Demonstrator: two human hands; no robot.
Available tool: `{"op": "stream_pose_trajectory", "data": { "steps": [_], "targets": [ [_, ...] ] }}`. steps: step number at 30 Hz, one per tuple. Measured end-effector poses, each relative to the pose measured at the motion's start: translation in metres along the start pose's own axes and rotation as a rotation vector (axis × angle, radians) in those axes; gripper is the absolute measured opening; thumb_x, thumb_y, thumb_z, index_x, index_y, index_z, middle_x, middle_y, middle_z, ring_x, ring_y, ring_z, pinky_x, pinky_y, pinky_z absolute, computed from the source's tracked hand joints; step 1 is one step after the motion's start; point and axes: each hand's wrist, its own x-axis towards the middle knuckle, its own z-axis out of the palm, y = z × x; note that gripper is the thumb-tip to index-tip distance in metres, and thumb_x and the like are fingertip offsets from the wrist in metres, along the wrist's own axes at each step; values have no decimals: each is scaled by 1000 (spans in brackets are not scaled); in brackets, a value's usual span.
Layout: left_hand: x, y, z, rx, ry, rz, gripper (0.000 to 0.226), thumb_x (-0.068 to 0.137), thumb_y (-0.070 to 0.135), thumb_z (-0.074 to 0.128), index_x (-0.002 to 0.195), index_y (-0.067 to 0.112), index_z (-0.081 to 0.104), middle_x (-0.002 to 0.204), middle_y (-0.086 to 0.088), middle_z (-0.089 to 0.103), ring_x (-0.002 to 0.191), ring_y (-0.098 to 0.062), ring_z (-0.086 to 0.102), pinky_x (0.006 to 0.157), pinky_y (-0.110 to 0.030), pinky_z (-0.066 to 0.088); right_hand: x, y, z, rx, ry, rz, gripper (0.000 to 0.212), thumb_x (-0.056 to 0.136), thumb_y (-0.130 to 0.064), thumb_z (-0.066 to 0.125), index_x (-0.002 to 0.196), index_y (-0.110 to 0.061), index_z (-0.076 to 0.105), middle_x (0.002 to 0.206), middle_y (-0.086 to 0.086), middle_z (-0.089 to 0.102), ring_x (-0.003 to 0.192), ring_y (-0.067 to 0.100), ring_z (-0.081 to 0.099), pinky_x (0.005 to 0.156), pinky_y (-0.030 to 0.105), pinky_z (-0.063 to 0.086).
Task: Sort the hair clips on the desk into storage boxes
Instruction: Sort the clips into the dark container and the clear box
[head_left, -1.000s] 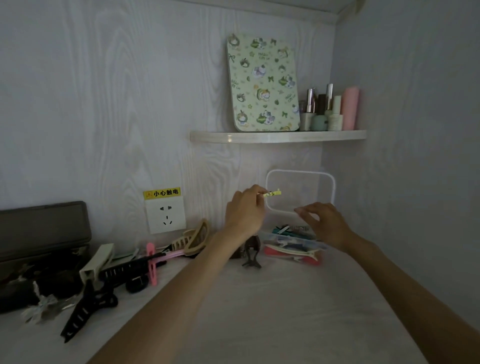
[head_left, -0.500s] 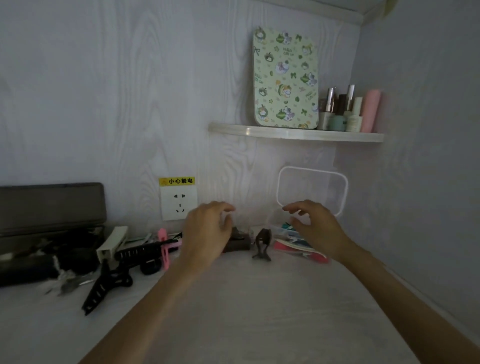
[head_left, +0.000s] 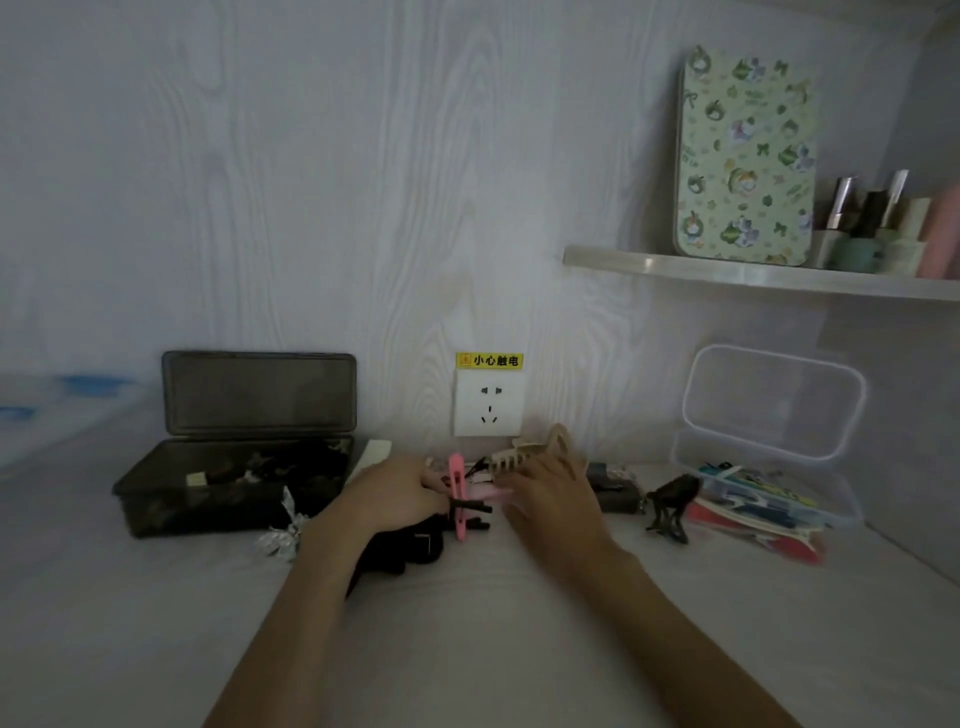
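Several hair clips lie in a pile on the desk (head_left: 493, 623) below the wall socket. My left hand (head_left: 395, 496) lies on the pile with curled fingertips against a pink clip (head_left: 457, 499) and a black clip (head_left: 474, 508); whether it grips either is unclear. My right hand (head_left: 550, 493) reaches in with straight fingers that touch a pale pink clip (head_left: 491, 492), just below a beige claw clip (head_left: 530, 453). A dark storage box (head_left: 156, 506) stands open at the left, with dark clips inside. At the right, a clear storage box (head_left: 844, 512) holds colourful clips.
A brown claw clip (head_left: 672, 501) stands beside the clear box, and a silver bow (head_left: 283, 532) lies by the dark box. A black claw clip (head_left: 402, 551) shows under my left wrist. A shelf (head_left: 727, 273) with cosmetics hangs above the right side.
My left hand no longer holds the small yellow clip it held over the clear box. Both hands moved left and down onto the pile of clips. The view turned left.
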Motion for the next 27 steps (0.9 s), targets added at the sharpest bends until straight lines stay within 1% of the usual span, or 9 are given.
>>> {"op": "stream_pose_trajectory", "data": {
  "steps": [4, 9, 12, 15, 17, 20, 23, 25, 27],
  "targets": [
    [-11, 11, -1, 106, 76, -60, 37, 88, 43, 48, 78, 11, 62, 81, -14, 59, 83, -24, 59, 69, -29, 42, 1, 10, -4, -72, 30, 115, 20, 56, -30, 84, 74, -27, 75, 88, -1, 73, 104, 31, 64, 81, 45, 49],
    [-19, 36, 23, 374, 259, -60, 46, 83, 57, 52, 55, 23, 39, 59, 7, 43, 87, -18, 57, 98, -36, 32, -3, 18, 3, -46, 63, 105, 17, 68, -36, 74, 81, -25, 76, 92, 3, 67, 110, 36, 58, 82, 44, 44],
    [-5, 32, 32, 278, 253, -106, 47, 86, 52, 51, 55, 19, 36, 55, 6, 41, 77, -19, 57, 84, -32, 38, -3, 23, -2, 68, 134, 115, 19, 75, -32, 73, 93, -26, 73, 91, 0, 59, 100, 25, 56, 79, 37, 39],
    [6, 23, 35, 157, 294, -123, 50, 87, 56, 48, 61, 13, 52, 54, 3, 44, 75, -21, 64, 64, -26, 36, -3, 22, -14, 311, 204, 183, 22, 83, -44, 61, 92, -27, 70, 79, -6, 63, 75, 13, 58, 74, 28, 39],
    [12, 20, 36, 78, 318, -96, 33, 87, 44, 53, 76, 17, 70, 63, 2, 59, 82, -22, 67, 65, -26, 41, -1, 20, -21, 586, 253, 292, 21, 87, -43, 57, 88, -25, 67, 70, -9, 66, 63, 11, 63, 65, 30, 51],
    [14, 19, 36, -8, 436, -58, 18, 85, 37, 58, 90, 29, 74, 84, 3, 73, 85, -19, 67, 75, -29, 49, 2, 19, -24, 889, 298, 464, 6, 90, -25, 58, 94, -22, 62, 82, -8, 70, 78, 11, 69, 75, 33, 56],
    [16, 22, 40, 14, 492, -69, 32, 86, 48, 57, 74, 23, 71, 67, 4, 67, 70, -17, 62, 64, -26, 44, 3, 17, -25, 1007, 316, 502, 12, 94, -20, 51, 99, -16, 61, 88, 7, 71, 82, 19, 68, 73, 30, 56],
    [20, 24, 42, 38, 439, -100, 47, 84, 57, 55, 53, 22, 54, 53, 4, 50, 61, -18, 53, 58, -24, 35, 3, 16, -28, 1030, 305, 548, 18, 96, -24, 46, 100, -15, 61, 84, 7, 68, 74, 18, 64, 65, 28, 52],
    [30, 27, 42, 57, 362, -112, 50, 82, 62, 53, 55, 21, 48, 58, 2, 50, 63, -18, 51, 59, -25, 35, 4, 16, -31, 1059, 302, 594, 22, 98, -24, 44, 99, -14, 63, 74, 4, 63, 65, 14, 58, 61, 27, 48]
  ]
}}
